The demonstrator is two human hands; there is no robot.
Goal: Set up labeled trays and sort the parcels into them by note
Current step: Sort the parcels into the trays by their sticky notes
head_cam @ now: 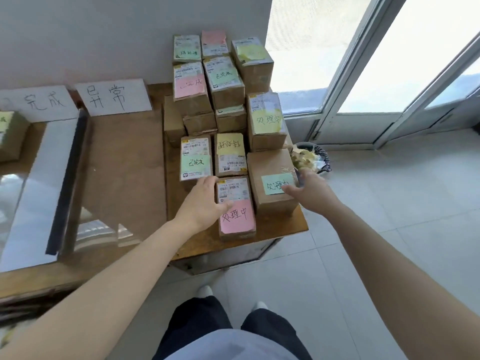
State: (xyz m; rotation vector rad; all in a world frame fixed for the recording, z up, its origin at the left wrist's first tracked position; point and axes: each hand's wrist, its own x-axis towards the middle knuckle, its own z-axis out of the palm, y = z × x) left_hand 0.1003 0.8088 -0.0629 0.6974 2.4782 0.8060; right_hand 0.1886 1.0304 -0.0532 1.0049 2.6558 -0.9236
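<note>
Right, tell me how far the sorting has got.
Done: paper labels stand behind the clear trays, and one parcel sits in one of them. In hand: the left hand touches the pink-note parcel, the right hand the front-right parcel. Left: the stacked parcels sit unsorted on the side table.

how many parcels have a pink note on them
3: the middle parcel of the back row, the left parcel just in front of it, and the nearest parcel, at the left hand. Parcels stacked underneath may hide more.
</note>
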